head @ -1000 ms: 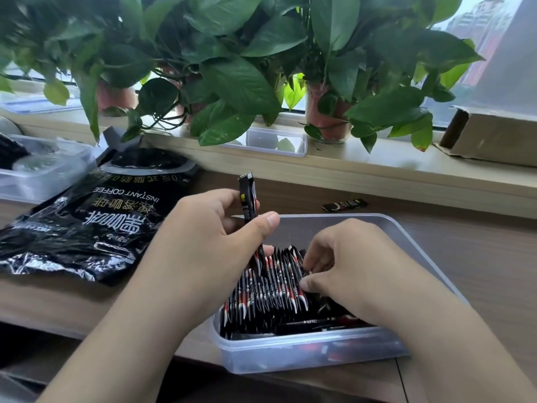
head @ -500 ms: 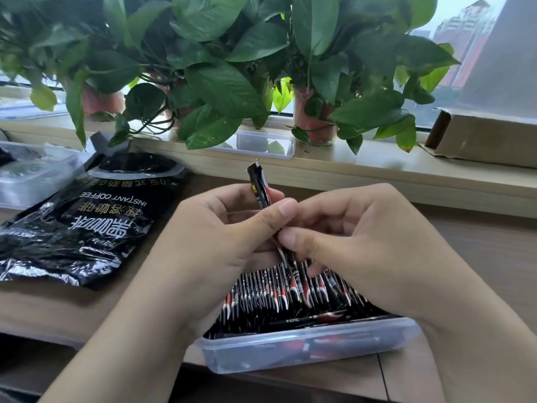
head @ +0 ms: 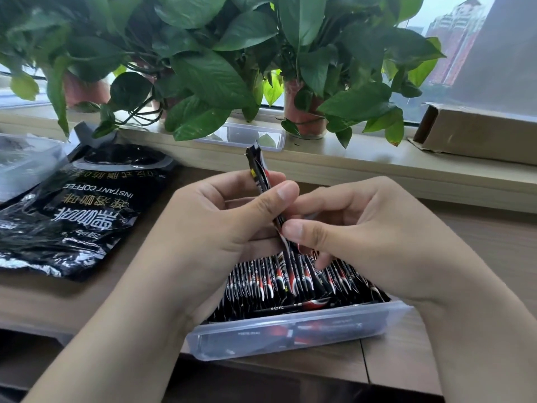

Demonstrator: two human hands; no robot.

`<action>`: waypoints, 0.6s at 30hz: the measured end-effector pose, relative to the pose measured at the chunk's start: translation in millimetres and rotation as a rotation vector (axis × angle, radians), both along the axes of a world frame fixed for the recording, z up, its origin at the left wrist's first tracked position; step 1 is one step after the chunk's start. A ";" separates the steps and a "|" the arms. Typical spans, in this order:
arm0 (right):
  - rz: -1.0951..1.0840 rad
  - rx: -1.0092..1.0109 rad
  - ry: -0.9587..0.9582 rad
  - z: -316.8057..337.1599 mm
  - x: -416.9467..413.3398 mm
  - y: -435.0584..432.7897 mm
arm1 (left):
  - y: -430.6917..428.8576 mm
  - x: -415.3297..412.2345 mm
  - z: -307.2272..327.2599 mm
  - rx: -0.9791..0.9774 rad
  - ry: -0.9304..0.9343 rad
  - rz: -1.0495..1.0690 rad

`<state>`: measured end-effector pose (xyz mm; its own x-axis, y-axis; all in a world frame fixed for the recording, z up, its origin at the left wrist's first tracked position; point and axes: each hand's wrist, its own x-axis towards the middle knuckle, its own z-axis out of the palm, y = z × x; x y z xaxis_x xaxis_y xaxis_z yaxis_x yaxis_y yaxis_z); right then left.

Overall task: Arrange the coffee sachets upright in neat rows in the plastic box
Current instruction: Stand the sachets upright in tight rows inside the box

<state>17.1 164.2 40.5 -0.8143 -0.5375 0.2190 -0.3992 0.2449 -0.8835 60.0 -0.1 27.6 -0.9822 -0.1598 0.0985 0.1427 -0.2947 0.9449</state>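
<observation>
at the far left edge a clear tub (head: 23,161) sits on the table (head: 494,245), partly cut off by the frame. just beside it lies a crumpled black bag (head: 78,210) printed "instant coffee", flat on the table with its torn top toward the sill (head: 377,167). behind, leafy plants (head: 203,68) in reddish pots stand along the sill, and a small clear tray (head: 250,136) rests under the leaves.

the left hand (head: 215,228) is raised above the box, its thumb and curled fingers pinching a black sachet (head: 260,178) near its middle. the sachet stands almost upright, leaning a little left at the top, its upper end poking above the fingers; it may be more than one packet pressed together, i cannot tell. its lower end reaches down to the tops of the row (head: 290,276) of sachets standing on edge in the box (head: 290,334).

the box is clear plastic and sits at the near edge of the table. the row fills its near part, packets packed side by side and leaning slightly, with a few lying flat against the near wall. the far part of the box is hidden behind the hands.

the right hand (head: 377,239) meets the left one, its thumb and forefinger pinching the lower part of the same sachet, its other fingers curled down to the tops of the row.

at the far right an open cardboard carton (head: 476,135) lies on the sill.
</observation>
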 end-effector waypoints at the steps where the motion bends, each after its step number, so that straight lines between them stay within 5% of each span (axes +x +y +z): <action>1: -0.009 -0.020 -0.058 0.4 -0.5 1.4 | 0.0 0.2 -0.2 0.002 0.001 -0.012; 5: -0.152 -0.039 -0.159 3.7 -3.7 5.2 | -3.3 -0.9 -1.6 -0.046 0.011 -0.051; 10: -0.608 0.235 0.149 19.9 -1.6 34.1 | -12.7 -7.8 -9.0 -0.103 -0.005 0.093; 18: -0.610 0.777 0.084 14.2 -1.1 39.2 | -9.0 -8.6 -13.6 -0.157 -0.003 0.088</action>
<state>15.9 203.4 54.7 -0.9974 -0.0498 0.0529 -0.0657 0.9287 -0.3649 51.5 -9.0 14.0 -0.9654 -0.2285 0.1258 0.1583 -0.1299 0.9788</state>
